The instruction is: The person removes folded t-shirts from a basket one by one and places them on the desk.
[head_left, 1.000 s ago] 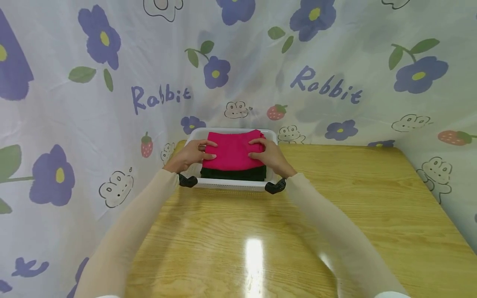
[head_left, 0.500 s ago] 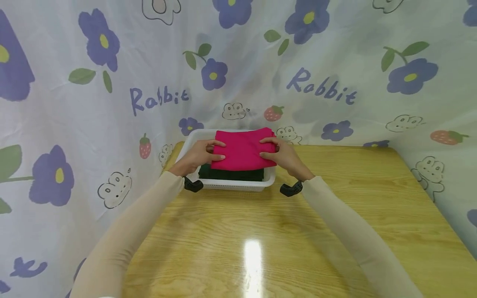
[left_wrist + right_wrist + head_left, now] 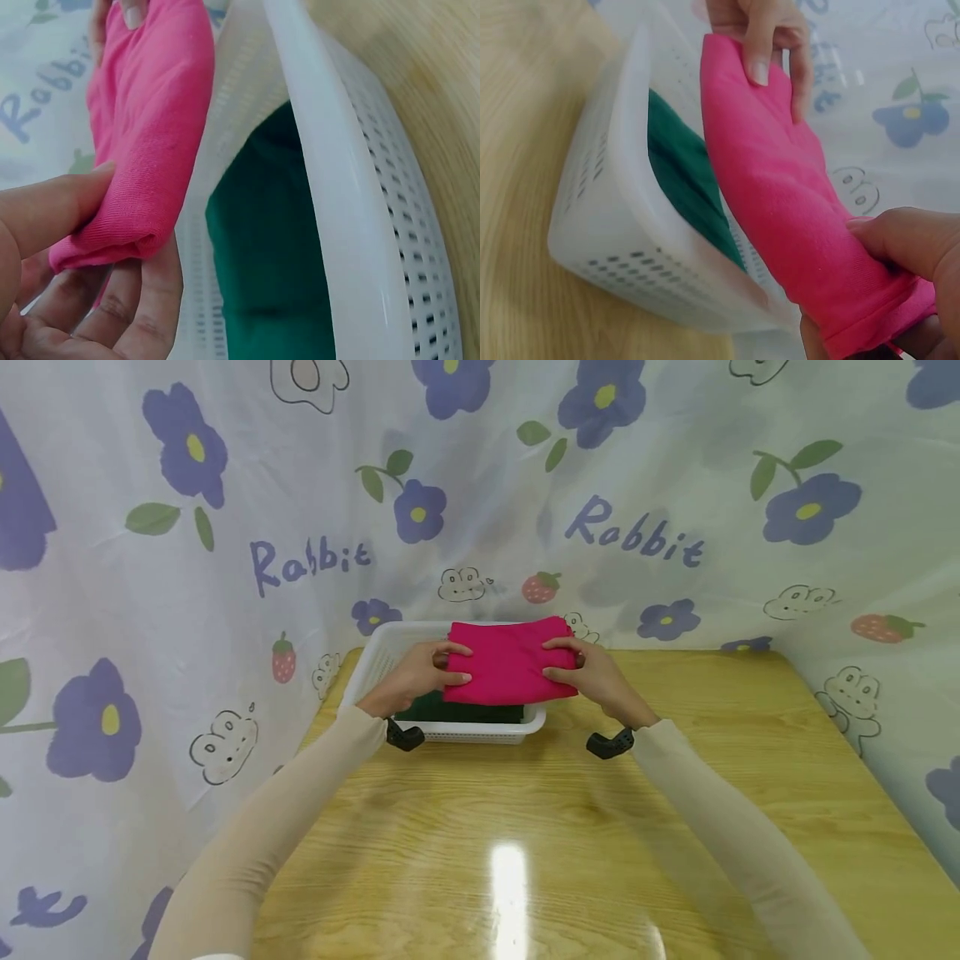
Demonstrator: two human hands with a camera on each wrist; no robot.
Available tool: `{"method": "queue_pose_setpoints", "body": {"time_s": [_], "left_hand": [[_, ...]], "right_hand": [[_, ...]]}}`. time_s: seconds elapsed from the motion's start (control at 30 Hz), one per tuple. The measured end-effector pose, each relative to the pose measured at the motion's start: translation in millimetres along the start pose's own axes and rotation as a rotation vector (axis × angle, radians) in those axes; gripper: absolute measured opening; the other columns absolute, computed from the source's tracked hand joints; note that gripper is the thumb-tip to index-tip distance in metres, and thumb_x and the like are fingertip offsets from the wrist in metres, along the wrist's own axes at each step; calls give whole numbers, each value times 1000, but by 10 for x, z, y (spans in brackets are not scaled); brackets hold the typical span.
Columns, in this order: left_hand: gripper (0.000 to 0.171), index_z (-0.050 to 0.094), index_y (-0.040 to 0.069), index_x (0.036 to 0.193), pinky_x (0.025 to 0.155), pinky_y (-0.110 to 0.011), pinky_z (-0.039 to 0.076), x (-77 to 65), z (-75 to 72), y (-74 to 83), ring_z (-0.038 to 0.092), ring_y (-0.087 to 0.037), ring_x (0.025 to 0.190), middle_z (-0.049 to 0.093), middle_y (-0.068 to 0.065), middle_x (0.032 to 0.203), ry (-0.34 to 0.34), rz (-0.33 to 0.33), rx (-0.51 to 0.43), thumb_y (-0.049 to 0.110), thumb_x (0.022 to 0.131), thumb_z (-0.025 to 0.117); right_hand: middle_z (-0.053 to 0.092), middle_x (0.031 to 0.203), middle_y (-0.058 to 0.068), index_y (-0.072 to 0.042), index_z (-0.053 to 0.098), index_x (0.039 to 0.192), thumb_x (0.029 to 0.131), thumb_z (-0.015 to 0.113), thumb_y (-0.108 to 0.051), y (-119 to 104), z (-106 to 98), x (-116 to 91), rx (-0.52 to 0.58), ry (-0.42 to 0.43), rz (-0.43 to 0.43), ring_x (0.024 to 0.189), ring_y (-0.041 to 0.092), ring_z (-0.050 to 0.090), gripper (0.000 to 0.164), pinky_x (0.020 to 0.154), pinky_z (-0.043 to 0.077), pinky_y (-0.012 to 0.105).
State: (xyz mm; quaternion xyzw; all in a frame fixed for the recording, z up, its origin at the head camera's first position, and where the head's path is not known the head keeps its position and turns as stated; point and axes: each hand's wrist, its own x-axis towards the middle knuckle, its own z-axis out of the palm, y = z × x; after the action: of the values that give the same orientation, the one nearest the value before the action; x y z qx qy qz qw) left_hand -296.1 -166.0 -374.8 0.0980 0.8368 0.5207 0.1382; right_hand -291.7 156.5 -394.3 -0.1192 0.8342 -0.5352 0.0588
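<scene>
A folded pink cloth (image 3: 512, 662) is held level between both hands, over the right part of a white plastic basket (image 3: 363, 681). My left hand (image 3: 420, 675) grips its left end, thumb on top and fingers underneath, as the left wrist view shows. At the other end my right hand (image 3: 600, 675) pinches the cloth the same way, its fingers partly hidden below. Inside the basket lies a folded dark green cloth (image 3: 266, 247), lower than the pink one and apart from it in the left wrist view.
The basket stands on a wooden table (image 3: 420, 827) near its back left corner. A printed curtain (image 3: 480, 485) with flowers and rabbits hangs close behind and along the left. Bare wood stretches to the right and front.
Both hands have lifted the pink cloth off the green one and carried it to the right, partly past the basket's right rim. More of the basket's left inside shows.
</scene>
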Motion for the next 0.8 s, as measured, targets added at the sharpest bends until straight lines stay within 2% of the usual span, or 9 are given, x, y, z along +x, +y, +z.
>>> {"method": "queue_pose_setpoints", "body": {"time_s": [0.13,0.27,0.4,0.6,0.8], "left_hand": [[44,64,19,135,90,-43,56,56,101,52,66,-28,102,66,-11,121,-21,-10,-41,16,94,79],[45,63,16,137,88,-45,56,117,200,110,69,-28,95,68,-13,118,-45,-1,-59,14,94,78],[44,63,15,136,92,-50,55,162,314,169,69,-28,97,68,-13,119,-62,21,-68,13,95,77],[44,63,12,136,93,-52,55,264,496,193,71,-28,98,69,-13,121,-76,53,-91,10,95,76],[44,63,10,135,88,-46,59,365,676,216,72,-27,98,70,-13,121,-93,93,-94,9,94,77]], "right_hand": [[60,97,15,-25,62,139,95,78,-27,42,-105,-47,-9,5,0,82,26,60,48,70,51,31],[61,99,15,-23,62,140,94,79,-27,99,-216,-86,-6,11,-3,84,26,61,49,71,52,30],[62,104,16,-23,61,141,94,79,-29,164,-332,-130,-14,19,11,88,28,63,51,72,53,28],[60,101,17,-24,60,143,94,78,-31,257,-495,-206,-16,29,44,87,28,62,53,72,53,28],[61,100,15,-23,59,145,95,78,-31,366,-641,-291,-12,54,56,85,25,65,54,71,53,27]]}}
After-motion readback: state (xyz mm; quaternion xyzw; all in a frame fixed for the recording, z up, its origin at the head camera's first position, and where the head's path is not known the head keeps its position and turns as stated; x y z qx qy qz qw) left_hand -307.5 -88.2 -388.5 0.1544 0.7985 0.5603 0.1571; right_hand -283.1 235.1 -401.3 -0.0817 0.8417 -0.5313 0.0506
